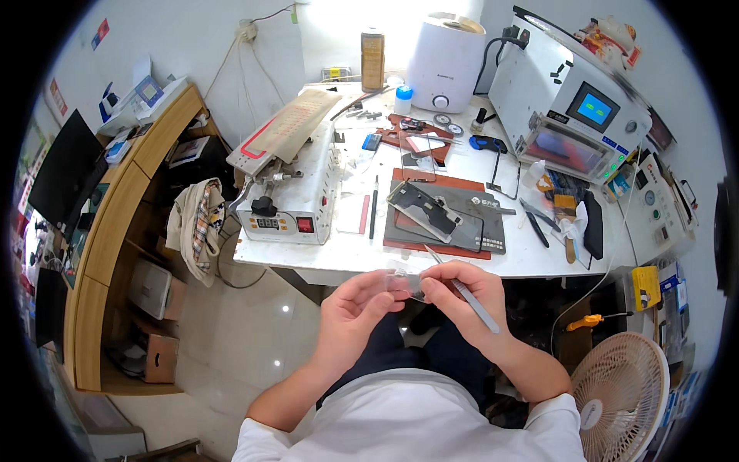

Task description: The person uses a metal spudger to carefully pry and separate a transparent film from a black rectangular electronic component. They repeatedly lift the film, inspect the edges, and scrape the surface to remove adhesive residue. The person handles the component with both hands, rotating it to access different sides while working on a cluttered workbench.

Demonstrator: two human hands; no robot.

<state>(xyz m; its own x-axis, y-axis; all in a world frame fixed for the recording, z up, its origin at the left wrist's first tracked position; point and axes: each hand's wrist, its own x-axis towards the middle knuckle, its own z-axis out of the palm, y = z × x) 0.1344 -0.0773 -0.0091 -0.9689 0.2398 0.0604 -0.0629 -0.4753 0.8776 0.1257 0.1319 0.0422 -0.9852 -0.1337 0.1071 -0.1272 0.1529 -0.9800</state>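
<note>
In front of my lap, just off the table's near edge, a small clear plastic piece (400,284) is held between both hands. My left hand (350,312) pinches its left side with thumb and fingers. My right hand (476,312) grips its right end between thumb and forefinger. Silver tweezers (479,306) lie across that same hand, their tip pointing up and left toward the table. Straight ahead, a disassembled phone body (425,211) rests tilted on a dark grey mat (493,231). What the plastic piece contains, if anything, is too small to tell.
On the white table (354,259), a boxy machine (291,208) stands left and a white humidifier (446,65) at the back. A screened machine (573,115) is at the right. A black pen-like tool (375,208) and pliers (539,219) flank the mat. A fan (620,393) stands low right.
</note>
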